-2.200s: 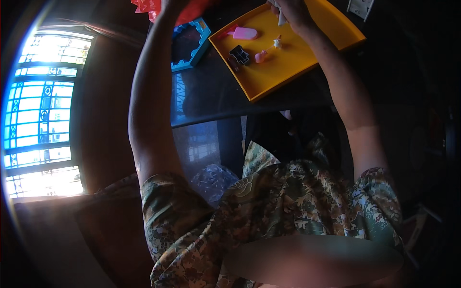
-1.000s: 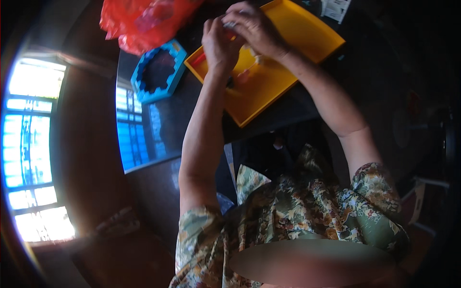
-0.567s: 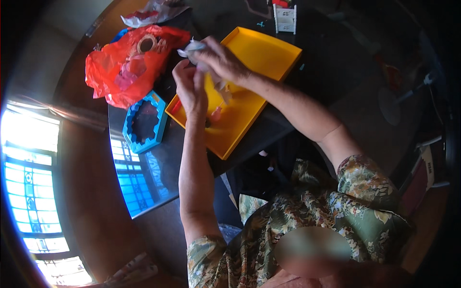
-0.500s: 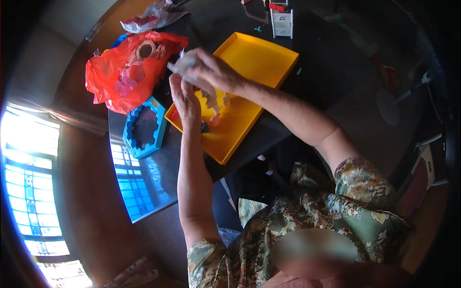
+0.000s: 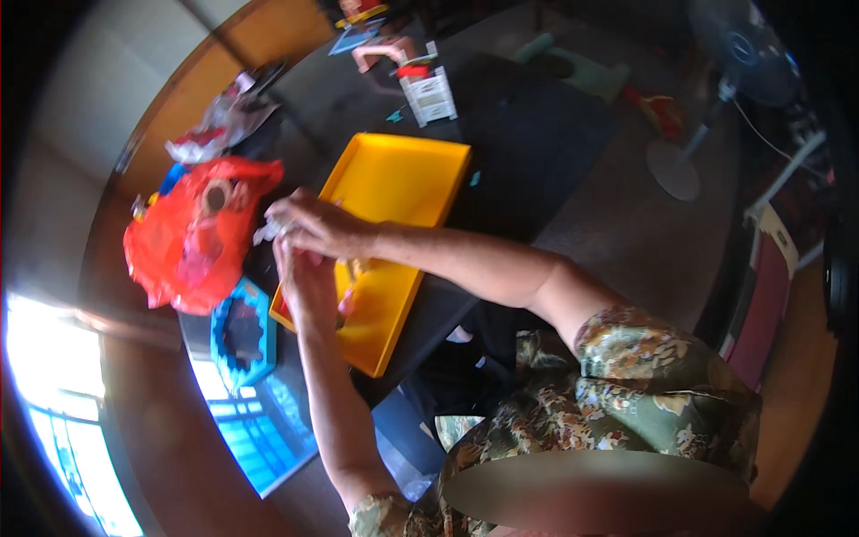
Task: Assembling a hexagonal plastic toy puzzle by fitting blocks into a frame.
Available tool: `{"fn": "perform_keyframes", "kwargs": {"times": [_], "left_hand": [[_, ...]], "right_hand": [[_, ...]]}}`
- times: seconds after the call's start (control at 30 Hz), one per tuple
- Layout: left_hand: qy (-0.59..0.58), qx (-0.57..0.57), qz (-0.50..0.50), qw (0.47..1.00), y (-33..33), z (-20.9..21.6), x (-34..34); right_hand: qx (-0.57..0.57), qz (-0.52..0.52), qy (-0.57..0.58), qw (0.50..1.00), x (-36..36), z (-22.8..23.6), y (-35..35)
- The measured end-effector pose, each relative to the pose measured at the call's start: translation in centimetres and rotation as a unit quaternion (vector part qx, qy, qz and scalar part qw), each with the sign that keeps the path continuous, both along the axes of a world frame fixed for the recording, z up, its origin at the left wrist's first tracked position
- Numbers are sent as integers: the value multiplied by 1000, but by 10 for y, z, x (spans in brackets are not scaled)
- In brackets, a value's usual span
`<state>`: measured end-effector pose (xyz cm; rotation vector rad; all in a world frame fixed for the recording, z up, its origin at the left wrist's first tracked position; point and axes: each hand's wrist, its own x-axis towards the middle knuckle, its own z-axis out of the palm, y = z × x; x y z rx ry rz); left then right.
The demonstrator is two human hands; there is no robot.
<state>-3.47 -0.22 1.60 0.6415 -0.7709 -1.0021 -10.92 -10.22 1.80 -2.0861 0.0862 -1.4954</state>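
Both hands meet over the near left edge of the yellow tray (image 5: 407, 183).

Right hand (image 5: 313, 225) and left hand (image 5: 306, 279) are curled together, pinching 1 small pale, crinkled scrap (image 5: 268, 233) between the fingertips. Red plastic bag (image 5: 183, 242) lies just left; blue ring-shaped frame (image 5: 242, 331) sits below it on the dark table (image 5: 537, 134).

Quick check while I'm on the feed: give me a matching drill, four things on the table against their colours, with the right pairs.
Things:
1. tray
2. plastic bag
3. toothed ring-shaped piece
4. small slatted crate

Colours:
a. blue
b. white
c. yellow
d. red-orange

Pairs: 1-c, 2-d, 3-a, 4-b.

The left hand and right hand meet over the tray's left edge, pinching something small and pale.
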Motion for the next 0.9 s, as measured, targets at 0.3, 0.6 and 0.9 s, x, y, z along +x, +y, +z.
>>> {"fn": "perform_keyframes", "kwargs": {"times": [0.3, 0.6, 0.9], "left_hand": [[-83, 51, -35, 995, 18, -8, 22], [-74, 55, 11, 996, 7, -60, 75], [-194, 87, 159, 964, -13, -40, 41]], "right_hand": [[315, 191, -25, 929, 15, 0, 5], [74, 61, 84, 992, 26, -8, 13], [184, 51, 62, 980, 44, -20, -2]]}}
